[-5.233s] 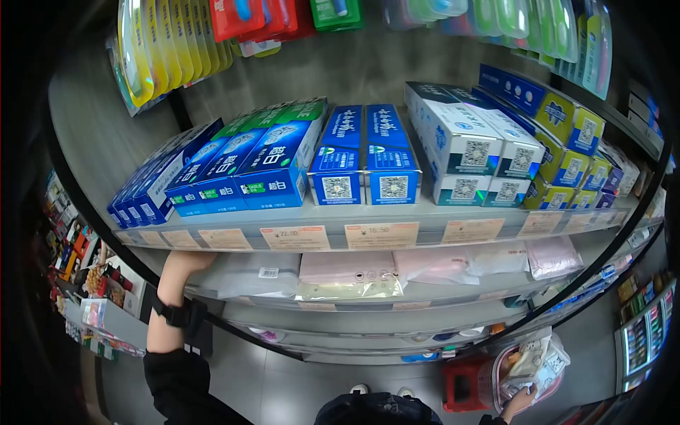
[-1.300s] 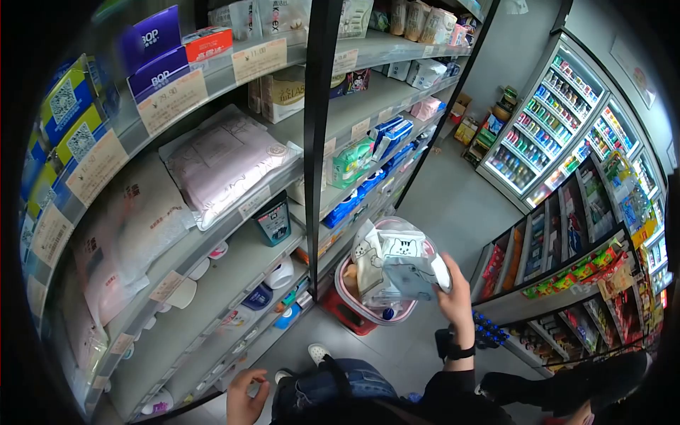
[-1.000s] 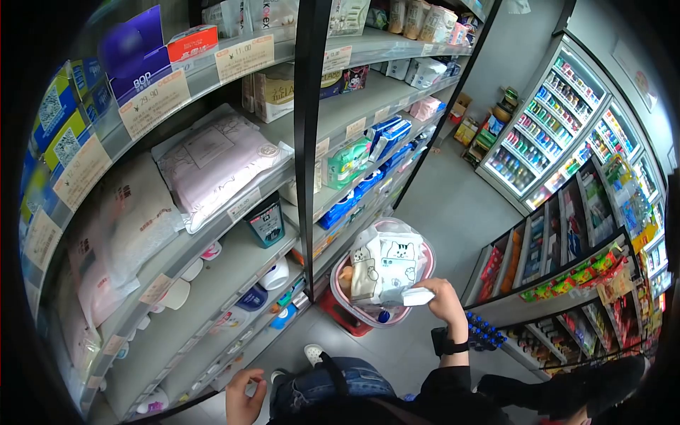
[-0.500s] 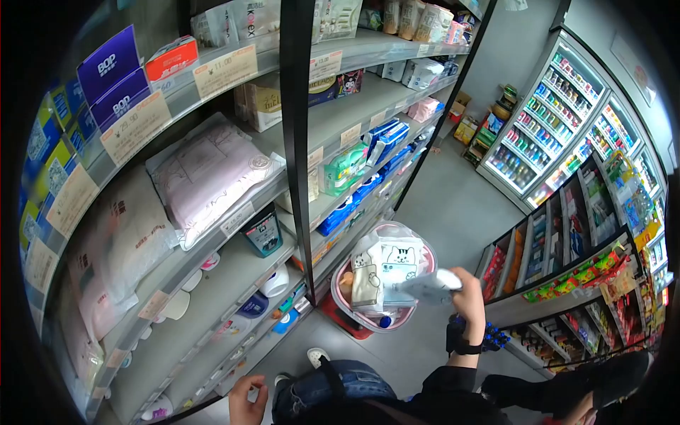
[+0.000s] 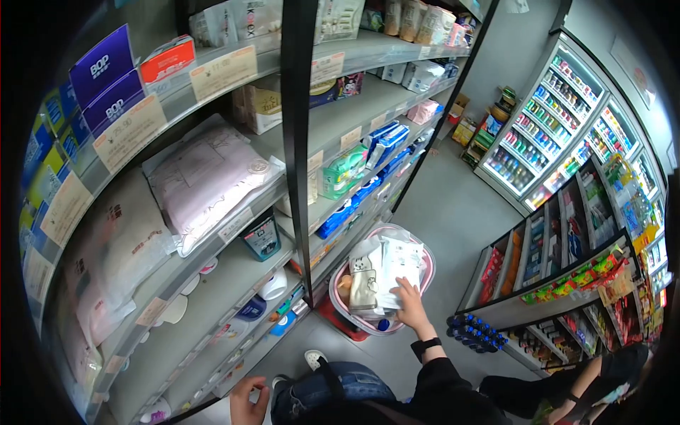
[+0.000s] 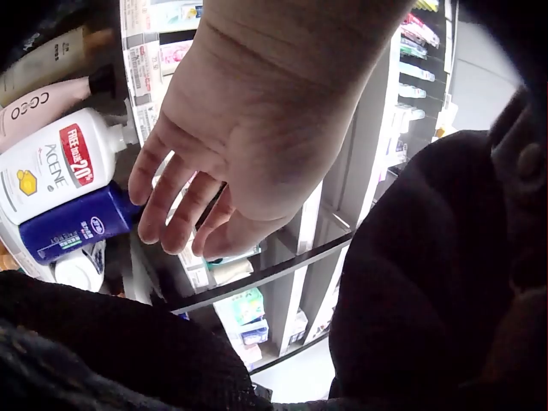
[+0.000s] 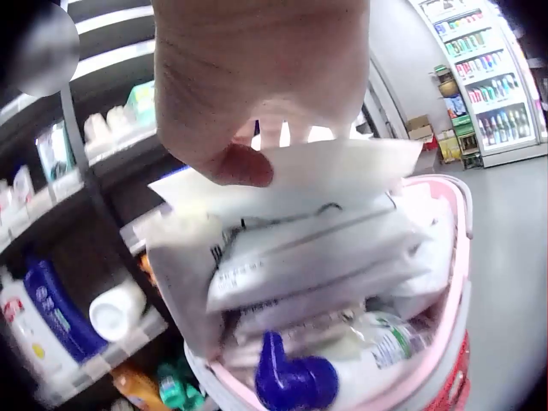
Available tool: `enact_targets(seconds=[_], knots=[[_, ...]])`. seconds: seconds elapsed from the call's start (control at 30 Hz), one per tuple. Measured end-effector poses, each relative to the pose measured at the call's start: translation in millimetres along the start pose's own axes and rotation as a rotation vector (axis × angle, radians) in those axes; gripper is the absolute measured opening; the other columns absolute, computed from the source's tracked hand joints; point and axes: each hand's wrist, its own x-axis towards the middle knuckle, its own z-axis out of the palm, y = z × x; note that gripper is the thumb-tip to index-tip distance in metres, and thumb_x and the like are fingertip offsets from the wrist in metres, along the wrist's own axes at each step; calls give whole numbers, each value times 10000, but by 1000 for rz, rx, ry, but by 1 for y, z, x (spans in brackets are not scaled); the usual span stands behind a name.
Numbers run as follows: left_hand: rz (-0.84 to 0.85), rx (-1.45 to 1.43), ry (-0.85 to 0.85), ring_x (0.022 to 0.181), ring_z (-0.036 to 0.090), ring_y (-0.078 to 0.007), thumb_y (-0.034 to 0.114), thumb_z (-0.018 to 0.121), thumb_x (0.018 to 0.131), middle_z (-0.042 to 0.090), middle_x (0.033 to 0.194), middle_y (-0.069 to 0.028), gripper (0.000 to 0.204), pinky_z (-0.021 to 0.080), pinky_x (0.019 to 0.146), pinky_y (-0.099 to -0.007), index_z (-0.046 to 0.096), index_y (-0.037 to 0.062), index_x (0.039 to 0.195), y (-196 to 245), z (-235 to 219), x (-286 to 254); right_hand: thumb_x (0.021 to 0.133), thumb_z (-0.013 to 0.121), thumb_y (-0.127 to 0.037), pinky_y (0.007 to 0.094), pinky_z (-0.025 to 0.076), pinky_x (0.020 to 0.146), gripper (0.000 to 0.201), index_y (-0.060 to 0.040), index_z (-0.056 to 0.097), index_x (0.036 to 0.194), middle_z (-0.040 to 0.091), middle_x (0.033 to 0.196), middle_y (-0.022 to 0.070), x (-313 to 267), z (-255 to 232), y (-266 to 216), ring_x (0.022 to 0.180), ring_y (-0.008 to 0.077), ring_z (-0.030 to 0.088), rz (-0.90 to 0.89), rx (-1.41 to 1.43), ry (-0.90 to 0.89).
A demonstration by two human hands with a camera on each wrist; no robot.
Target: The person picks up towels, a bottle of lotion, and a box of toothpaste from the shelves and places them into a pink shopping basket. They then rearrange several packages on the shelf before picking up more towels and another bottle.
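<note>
My right hand (image 5: 412, 310) is low over the pink-rimmed basket (image 5: 433, 268). In the right wrist view its thumb lies on the near face of a flat white packet (image 7: 342, 175) and the fingers go behind its upper edge, pinching it. Beneath are more white packets (image 7: 300, 265) and a bottle with a blue cap (image 7: 295, 381). A packet with a cat drawing (image 5: 364, 282) leans at the basket's left side. My left hand (image 6: 248, 128) hangs beside the body with loosely bent fingers and holds nothing.
Shelves with wrapped pink packs (image 5: 209, 177) and price tags run along the left. A black shelf post (image 5: 296, 142) rises near the basket. Snack racks (image 5: 567, 283) and another person (image 5: 567, 386) are on the right; drink fridges (image 5: 545, 127) stand behind.
The view has turned from the toothpaste shelf to the basket. The left hand has left the shelf. The right hand, lately holding a packet up right of the basket, has lowered it onto the pile.
</note>
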Motion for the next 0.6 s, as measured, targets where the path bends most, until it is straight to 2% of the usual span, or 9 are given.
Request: enact_targets(seconds=[0.03,0.1,0.13,0.23,0.27,0.33,0.4,0.43,0.6], knots=[[-8,3,8,758,625,-219,-41,674,754,652,831,-97,245,466,695,-311,644,31,986,-1,-1,0,674,548,54,559,248,1129,493,-111,568,1139,442,1422,133,3,-2,13,1392,365,331,-8,4,-7],[5,-16,1,765,627,-223,-37,673,756,653,834,-100,242,465,693,-314,645,32,987,-2,-2,1,718,568,-31,542,251,1123,484,-106,552,1197,406,1450,146,10,-6,27,1380,371,337,6,392,-38],[0,-15,6,765,627,-223,-37,673,756,653,834,-100,242,465,693,-314,645,32,987,-1,-2,1,718,568,-31,542,251,1123,484,-106,552,1197,406,1450,146,14,-5,26,1380,371,337,2,392,-43],[-12,19,25,769,627,-224,-33,674,760,655,832,-101,235,466,693,-314,644,24,986,3,-2,3,893,559,-262,568,206,1125,489,-162,492,1367,313,1521,185,33,6,4,1409,431,237,154,-55,367],[-23,-7,11,768,628,-224,-29,677,764,656,830,-103,232,467,695,-314,646,23,988,5,-2,4,893,559,-262,568,206,1125,489,-162,492,1367,313,1521,185,41,11,0,1409,431,237,138,-50,352],[-65,-23,33,767,628,-224,-26,679,767,657,828,-104,229,468,697,-313,648,21,990,5,-4,4,922,543,-348,613,172,1120,539,-199,441,1430,265,1553,166,59,32,-9,1423,451,181,272,-176,305],[-17,-49,61,690,579,-322,-19,668,765,585,743,-134,120,458,641,-378,622,2,874,0,-6,1,923,535,-338,581,163,1131,541,-172,450,1430,304,1533,180,65,56,-4,1408,460,211,240,-390,373],[-61,-39,53,754,630,-276,10,667,788,643,809,-121,215,487,714,-337,659,27,1002,-1,-12,-3,920,539,-329,584,163,1129,545,-174,446,1433,304,1535,175,67,59,1,1411,455,208,224,-394,388],[-161,-72,189,775,644,-235,11,668,798,669,858,-116,207,476,709,-314,661,22,1005,-15,-28,-23,896,566,-333,620,159,1121,589,-245,411,1458,248,1578,105,71,56,17,1445,413,167,159,-372,359]])
